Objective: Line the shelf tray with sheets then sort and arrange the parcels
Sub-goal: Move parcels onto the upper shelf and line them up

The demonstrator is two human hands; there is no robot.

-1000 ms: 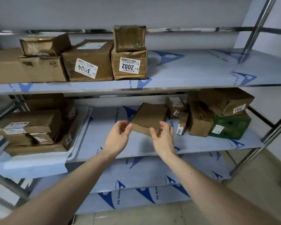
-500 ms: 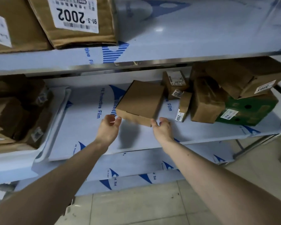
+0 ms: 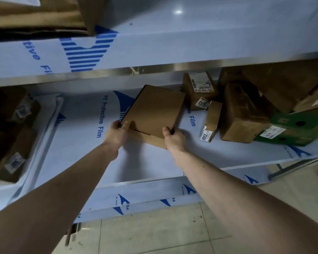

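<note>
A flat brown cardboard parcel (image 3: 154, 110) lies on the middle shelf, which is lined with a white sheet (image 3: 84, 143) printed in blue. My left hand (image 3: 117, 133) grips the parcel's near left corner, thumb on top. My right hand (image 3: 173, 139) grips its near right corner, thumb along the right edge. The parcel is turned at an angle, its far end pointing to the back of the shelf.
Several brown parcels (image 3: 242, 114) and a green box (image 3: 294, 129) crowd the shelf's right side. More brown parcels (image 3: 11, 132) sit in a tray at the left. The upper shelf (image 3: 154, 44) overhangs close above, with boxes at its left. Below lies another lined shelf (image 3: 145, 197).
The view has moved closer and lower under the upper shelf. Both hands have closed onto the parcel's near corners, and the parcel now lies flatter on the sheet.
</note>
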